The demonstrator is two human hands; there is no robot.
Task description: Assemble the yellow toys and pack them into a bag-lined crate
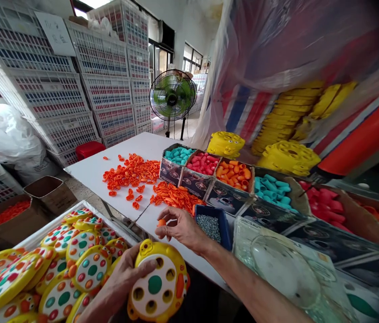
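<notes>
My left hand [127,271] grips a yellow plastic animal-shaped toy [171,298] by its left side, thumb over its white face. That face has a green centre and several open round holes; an orange beak-like part shows on its right edge. Above the toy, my right hand [184,229] pinches a small orange plastic peg [161,222] between thumb and fingers, apart from the toy. Just beyond the right hand lie orange plastic parts [176,197] in a heap. Beside its wrist stands a dark blue bin [224,224] of small metal screws [209,226].
Cardboard boxes [194,179] of teal, pink and orange pegs line the table's right side. A white crate [84,206] piled with similar filled toys [91,267] stands at lower left. Yellow shells [226,143] sit behind the boxes. A fan [172,96] and stacked crates [105,85] stand beyond.
</notes>
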